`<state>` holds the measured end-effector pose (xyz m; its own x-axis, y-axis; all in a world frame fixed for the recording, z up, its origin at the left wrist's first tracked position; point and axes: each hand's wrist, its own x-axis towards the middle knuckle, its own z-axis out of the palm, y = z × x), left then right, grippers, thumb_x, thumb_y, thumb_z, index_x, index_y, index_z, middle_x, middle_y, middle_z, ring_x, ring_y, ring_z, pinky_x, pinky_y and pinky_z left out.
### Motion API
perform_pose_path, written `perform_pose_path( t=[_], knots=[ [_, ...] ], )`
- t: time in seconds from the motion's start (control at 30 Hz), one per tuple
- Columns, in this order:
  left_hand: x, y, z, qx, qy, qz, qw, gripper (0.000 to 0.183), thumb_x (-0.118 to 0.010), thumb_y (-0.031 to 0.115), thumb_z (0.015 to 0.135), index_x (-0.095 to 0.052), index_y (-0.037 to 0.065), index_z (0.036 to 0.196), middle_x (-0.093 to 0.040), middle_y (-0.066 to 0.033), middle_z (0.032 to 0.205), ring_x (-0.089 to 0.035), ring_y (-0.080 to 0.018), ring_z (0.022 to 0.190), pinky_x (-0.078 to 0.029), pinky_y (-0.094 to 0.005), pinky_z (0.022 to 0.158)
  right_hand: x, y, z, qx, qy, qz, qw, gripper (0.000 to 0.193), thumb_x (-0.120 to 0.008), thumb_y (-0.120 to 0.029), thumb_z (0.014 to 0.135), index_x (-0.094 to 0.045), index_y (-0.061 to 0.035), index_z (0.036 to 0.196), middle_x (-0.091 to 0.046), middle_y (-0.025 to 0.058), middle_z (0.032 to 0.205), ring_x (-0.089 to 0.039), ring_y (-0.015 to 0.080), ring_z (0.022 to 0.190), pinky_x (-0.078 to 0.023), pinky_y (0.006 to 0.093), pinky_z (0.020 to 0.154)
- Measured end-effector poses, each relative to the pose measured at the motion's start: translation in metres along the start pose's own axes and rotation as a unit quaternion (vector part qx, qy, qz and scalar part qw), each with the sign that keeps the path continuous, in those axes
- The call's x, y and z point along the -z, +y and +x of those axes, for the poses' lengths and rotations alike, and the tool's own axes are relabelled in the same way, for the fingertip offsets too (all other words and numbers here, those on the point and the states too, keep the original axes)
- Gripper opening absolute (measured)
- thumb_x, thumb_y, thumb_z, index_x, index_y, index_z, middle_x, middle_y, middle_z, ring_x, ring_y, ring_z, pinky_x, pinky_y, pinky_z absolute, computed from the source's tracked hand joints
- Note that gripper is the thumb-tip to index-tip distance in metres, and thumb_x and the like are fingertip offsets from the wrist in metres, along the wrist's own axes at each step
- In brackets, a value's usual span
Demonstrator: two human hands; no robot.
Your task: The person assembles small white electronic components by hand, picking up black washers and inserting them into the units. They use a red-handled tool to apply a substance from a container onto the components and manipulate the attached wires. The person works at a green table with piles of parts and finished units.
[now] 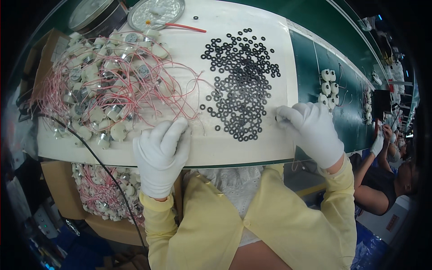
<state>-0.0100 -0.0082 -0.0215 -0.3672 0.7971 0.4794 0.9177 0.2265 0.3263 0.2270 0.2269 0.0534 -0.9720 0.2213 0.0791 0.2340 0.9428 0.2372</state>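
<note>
Both of my hands wear white gloves. My left hand (163,155) rests near the table's front edge with its fingers curled together; what they hold, if anything, is hidden. Beyond it spreads a heap of small white-and-metal motors (110,74) trailing tangled red and pale wires (150,96). My right hand (312,128) is at the right side of the white sheet, thumb and fingertips pinched on a small dark piece that looks like a black ring. Between the hands lies a loose patch of black rubber rings (243,83), packed densely in the middle and scattered at the edges.
At the back, a round dish (155,13) of white paste holds a red-handled brush (186,28), beside a round can (94,18). White motors (329,87) stand on the green surface at right. Below, a cardboard box (63,189) holds wired motors. A co-worker (375,180) sits at right.
</note>
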Motion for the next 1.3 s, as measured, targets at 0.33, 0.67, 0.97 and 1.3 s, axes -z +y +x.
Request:
perform_pose_path(
  t=[0.33,0.67,0.97,1.3],
  knots=[
    [-0.005,0.002,0.004,0.038,0.005,0.010,0.999,0.063,-0.083,0.010,0.081,-0.060,0.009,0.139,-0.064,-0.0078,0.097,-0.059,-0.0286,0.085,-0.047,-0.0410,0.077,-0.017,0.003,-0.009,-0.027,0.012,0.100,0.995,0.028,-0.076,-0.032,0.086,-0.067,-0.0176,0.108,-0.057,0.0002,0.076,-0.055,0.0211,0.069,-0.041,0.0369,0.067],
    [-0.007,0.013,0.012,0.156,0.005,0.021,0.987,0.065,-0.078,0.010,0.087,-0.053,-0.001,0.146,-0.069,-0.0200,0.114,-0.065,-0.0346,0.093,-0.052,-0.0431,0.084,0.000,-0.012,-0.083,-0.095,-0.056,-0.007,0.994,0.041,-0.069,-0.017,0.082,-0.065,-0.0158,0.122,-0.058,-0.0012,0.092,-0.055,0.0192,0.075,-0.039,0.0370,0.067],
    [-0.013,0.009,0.010,0.141,0.044,0.002,0.989,0.063,-0.078,0.010,0.085,-0.056,-0.001,0.143,-0.070,-0.0205,0.116,-0.066,-0.0355,0.095,-0.051,-0.0439,0.087,-0.008,-0.004,-0.062,-0.185,0.027,-0.001,0.982,0.033,-0.070,-0.021,0.086,-0.064,-0.0174,0.119,-0.055,0.0010,0.080,-0.056,0.0216,0.071,-0.040,0.0372,0.067],
    [-0.011,0.009,0.007,0.190,0.026,-0.012,0.981,0.053,-0.071,0.010,0.095,-0.055,-0.007,0.142,-0.069,-0.0236,0.123,-0.068,-0.0319,0.107,-0.051,-0.0401,0.097,-0.021,0.043,-0.066,-0.295,0.127,0.081,0.944,0.037,-0.074,-0.032,0.087,-0.065,-0.0161,0.119,-0.064,0.0090,0.093,-0.063,0.0306,0.080,-0.047,0.0437,0.070]
  ],
)
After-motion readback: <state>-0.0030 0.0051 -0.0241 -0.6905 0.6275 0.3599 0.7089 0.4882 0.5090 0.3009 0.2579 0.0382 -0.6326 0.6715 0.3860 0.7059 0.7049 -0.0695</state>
